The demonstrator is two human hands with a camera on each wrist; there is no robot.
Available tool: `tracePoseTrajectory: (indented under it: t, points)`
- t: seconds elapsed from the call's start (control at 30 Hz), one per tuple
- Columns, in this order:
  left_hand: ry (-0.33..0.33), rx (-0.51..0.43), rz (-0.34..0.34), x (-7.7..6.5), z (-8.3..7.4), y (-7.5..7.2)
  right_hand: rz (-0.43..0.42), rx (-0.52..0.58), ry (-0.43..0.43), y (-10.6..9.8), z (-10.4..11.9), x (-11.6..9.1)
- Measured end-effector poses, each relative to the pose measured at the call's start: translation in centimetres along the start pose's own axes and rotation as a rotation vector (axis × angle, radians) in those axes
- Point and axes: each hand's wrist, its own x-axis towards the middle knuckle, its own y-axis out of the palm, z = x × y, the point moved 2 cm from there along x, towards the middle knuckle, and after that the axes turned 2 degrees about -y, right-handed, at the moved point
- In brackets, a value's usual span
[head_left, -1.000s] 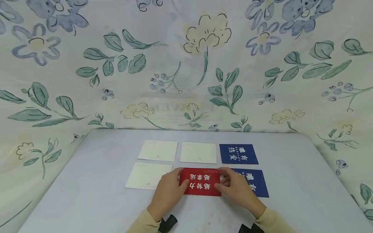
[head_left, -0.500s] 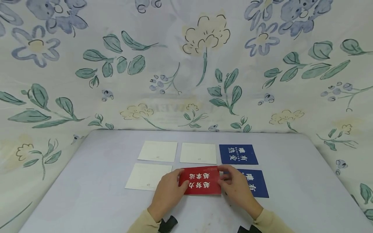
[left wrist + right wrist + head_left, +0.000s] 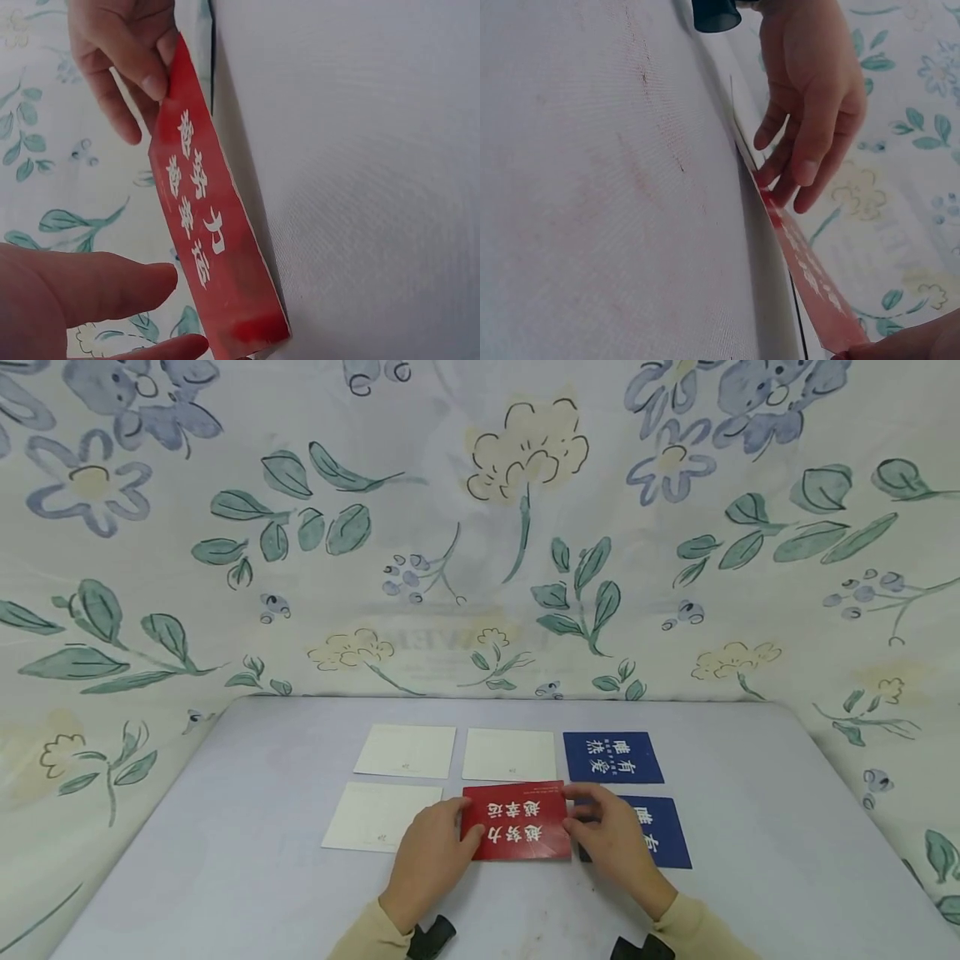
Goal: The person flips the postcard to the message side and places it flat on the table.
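Note:
A red card [image 3: 516,821] with white lettering lies in front of me, its right end raised above the table. My right hand [image 3: 615,839] pinches that end; in the left wrist view its thumb [image 3: 155,86] shows on the card's face. My left hand [image 3: 431,852] is at the card's left end, with relaxed fingers [image 3: 804,196] right at the edge. A blue card [image 3: 663,835] with white lettering is partly hidden behind my right hand. A cream-white card [image 3: 382,814] lies beside my left hand, which covers its lower right corner.
Two more cream-white cards, one at the left [image 3: 405,752] and one in the middle [image 3: 510,754], form a back row with another blue card [image 3: 613,757]. They lie on a white table [image 3: 202,860]. A flower-patterned cloth [image 3: 420,527] hangs behind it.
The red card's right end has come up from the table, and its upper edge has shifted away from me. My right hand has risen slightly with it. The left hand stays nearly in place.

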Motion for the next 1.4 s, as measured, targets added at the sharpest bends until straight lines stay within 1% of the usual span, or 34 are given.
tracePoseTrajectory:
  t: [0.17, 0.37, 0.57, 0.63, 0.83, 1.03, 1.17, 1.4]
  points:
    - [0.004, -0.035, 0.014, 0.04, -0.05, -0.04, -0.017, 0.005, 0.009, 0.03, -0.26, 0.12]
    - [0.020, -0.043, 0.011, 0.16, -0.04, -0.18, -0.012, 0.006, 0.039, 0.09, -0.68, 0.37]
    - [0.048, -0.052, -0.023, 0.21, 0.01, -0.23, -0.013, -0.008, 0.054, 0.12, -0.78, 0.36]
    - [0.054, -0.068, -0.032, 0.18, -0.01, -0.27, -0.016, -0.015, 0.052, 0.12, -0.74, 0.26]
    - [0.044, -0.094, -0.057, 0.11, -0.02, -0.45, -0.026, -0.016, 0.025, 0.22, -0.67, 0.13]
    - [0.053, -0.110, -0.083, 0.08, -0.07, -0.58, -0.037, 0.020, -0.001, 0.36, -0.67, 0.19]
    - [0.063, -0.125, -0.095, 0.06, -0.13, -0.63, -0.052, 0.048, -0.002, 0.45, -0.73, 0.08]
    - [0.067, -0.139, -0.127, 0.11, -0.15, -0.76, -0.091, 0.045, 0.013, 0.69, -0.97, 0.00]
